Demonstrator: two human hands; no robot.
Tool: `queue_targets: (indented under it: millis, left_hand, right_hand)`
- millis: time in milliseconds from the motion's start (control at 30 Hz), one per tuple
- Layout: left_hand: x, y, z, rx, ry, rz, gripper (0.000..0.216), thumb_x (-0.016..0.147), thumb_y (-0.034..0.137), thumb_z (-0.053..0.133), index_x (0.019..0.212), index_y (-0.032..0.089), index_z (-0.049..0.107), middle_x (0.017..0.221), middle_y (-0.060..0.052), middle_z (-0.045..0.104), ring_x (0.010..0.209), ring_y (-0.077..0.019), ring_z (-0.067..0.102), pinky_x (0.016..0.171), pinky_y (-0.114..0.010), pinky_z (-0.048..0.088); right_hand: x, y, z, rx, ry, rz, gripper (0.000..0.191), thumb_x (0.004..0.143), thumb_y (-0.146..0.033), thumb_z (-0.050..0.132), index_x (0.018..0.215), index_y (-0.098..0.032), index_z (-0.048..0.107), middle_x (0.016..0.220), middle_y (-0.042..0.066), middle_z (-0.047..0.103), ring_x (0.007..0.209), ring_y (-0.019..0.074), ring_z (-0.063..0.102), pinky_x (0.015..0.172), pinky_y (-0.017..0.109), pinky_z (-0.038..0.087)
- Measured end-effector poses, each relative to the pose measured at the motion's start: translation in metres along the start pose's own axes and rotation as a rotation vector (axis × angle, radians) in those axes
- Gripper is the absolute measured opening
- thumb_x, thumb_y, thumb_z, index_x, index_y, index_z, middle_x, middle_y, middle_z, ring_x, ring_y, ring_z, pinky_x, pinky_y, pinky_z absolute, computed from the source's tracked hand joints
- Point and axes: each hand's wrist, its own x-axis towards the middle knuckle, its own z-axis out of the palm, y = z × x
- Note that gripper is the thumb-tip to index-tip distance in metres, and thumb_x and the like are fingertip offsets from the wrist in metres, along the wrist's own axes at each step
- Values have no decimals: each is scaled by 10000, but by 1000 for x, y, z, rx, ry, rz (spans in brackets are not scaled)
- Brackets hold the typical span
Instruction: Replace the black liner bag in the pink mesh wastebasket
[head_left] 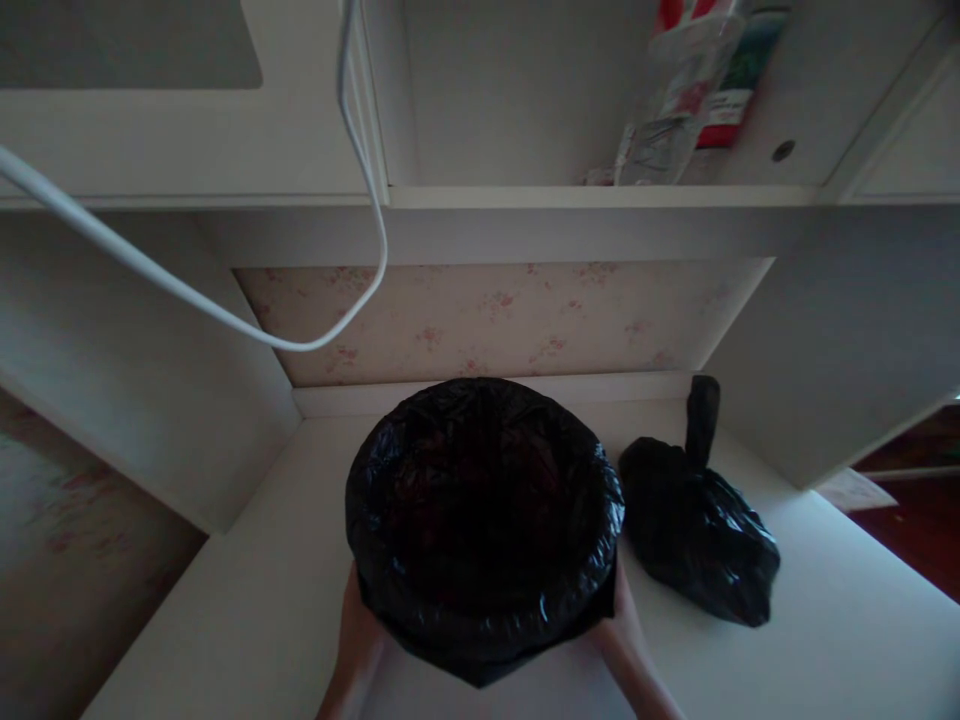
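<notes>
A round bin point(484, 520) lined with a shiny black bag stands on the white desk point(255, 620), close in front of me. My left hand point(358, 625) presses against its lower left side and my right hand point(621, 625) against its lower right side. Both hands grip the bin between them; their fingers are mostly hidden behind the bag's folded-over edge. Just right of the bin lies a tied black trash bag point(697, 525), its knotted neck sticking upward, apart from my right hand.
A white cable point(225, 315) hangs in a loop above the desk on the left. A shelf point(600, 196) overhead holds a clear plastic packet and bottles point(686, 100). Floral wallpaper backs the desk nook. White cabinet sides close in left and right.
</notes>
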Motion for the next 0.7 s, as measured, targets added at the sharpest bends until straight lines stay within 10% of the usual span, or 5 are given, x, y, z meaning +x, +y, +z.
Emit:
queue_targets:
  millis: [300,433,567,700]
  left_hand:
    - [-16,42,-4,-212,43,31,1194,802,657,806,1712,312,115,1644,-116,506,1565,-393,376,1239,-554,418]
    - [-20,54,-16,-256,10,128,1054,857,730,700,1703,357,193,1802,-9,163,1636,-370,180,1322,-545,175]
    - [-16,65,-27,-250,-89,172,809,923,678,650,1635,396,391,1757,27,318,1614,-328,283,1315,-496,254]
    - [-8,78,-39,-120,-157,169,699,920,641,678,1547,365,542,1663,-19,494,1537,-347,439,1264,-473,386]
  right_hand:
    - [18,37,0,170,-11,0,965,1000,-505,593,1717,-279,-12,1744,163,299,1568,323,391,1154,516,491]
    - [31,11,-2,292,-6,58,1051,984,-549,629,1701,-319,-105,1698,172,392,1590,319,346,1166,560,468]
    - [42,-2,-13,338,13,-7,912,1033,-607,492,1712,-315,-44,1766,117,260,1651,285,122,1257,581,343]
    - [55,-1,-26,385,-58,23,737,1014,-649,502,1649,-301,367,1733,95,352,1586,322,355,1270,542,348]
